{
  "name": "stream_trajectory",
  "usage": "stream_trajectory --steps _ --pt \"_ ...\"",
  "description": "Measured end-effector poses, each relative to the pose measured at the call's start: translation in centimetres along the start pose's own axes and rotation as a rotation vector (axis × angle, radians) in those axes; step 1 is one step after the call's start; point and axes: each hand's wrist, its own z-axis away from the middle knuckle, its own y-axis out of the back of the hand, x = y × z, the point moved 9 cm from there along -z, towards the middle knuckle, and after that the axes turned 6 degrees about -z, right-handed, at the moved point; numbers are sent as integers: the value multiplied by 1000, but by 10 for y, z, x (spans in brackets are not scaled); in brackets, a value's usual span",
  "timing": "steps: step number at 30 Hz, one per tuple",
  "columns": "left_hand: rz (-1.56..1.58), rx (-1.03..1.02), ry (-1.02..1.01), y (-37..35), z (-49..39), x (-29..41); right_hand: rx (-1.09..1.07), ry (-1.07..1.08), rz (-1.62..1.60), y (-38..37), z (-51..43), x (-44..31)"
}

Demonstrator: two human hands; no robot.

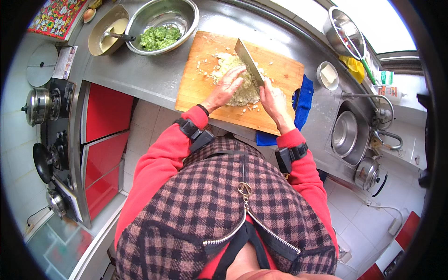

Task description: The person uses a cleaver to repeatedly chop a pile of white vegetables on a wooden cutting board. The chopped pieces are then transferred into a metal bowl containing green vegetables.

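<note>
My right hand (pixel 274 99) is closed around the handle of a cleaver (pixel 249 63). Its broad metal blade slants up and left across a heap of finely chopped pale vegetable (pixel 241 91). The heap and scattered bits lie on a wooden cutting board (pixel 206 43). At the left side of the heap, my left hand (pixel 227 85) has its fingers stretched towards the blade and holds nothing. Whether its fingertips touch the blade cannot be told. Under the board's right edge is a blue cloth (pixel 305 101).
A steel bowl (pixel 190 21) of chopped greens stands left of the board, beside a beige container (pixel 96 38) with batter-like liquid and a ladle. On the right are a small white bowl (pixel 335 85) and a sink (pixel 362 147) holding a steel basin. Pots stand on the left stove (pixel 63 140).
</note>
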Motion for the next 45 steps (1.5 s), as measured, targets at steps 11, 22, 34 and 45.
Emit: stream_trajectory --steps 11,22,34,45 --pt "55 450 349 75 62 -60 -157 32 -90 -16 -9 -24" --pt "82 527 282 76 71 -63 -97 153 -43 -17 -7 -40" --pt "53 575 282 78 84 -55 -28 266 -21 -15 4 -60" --pt "39 606 302 88 92 -54 -102 264 -65 -21 8 -70"
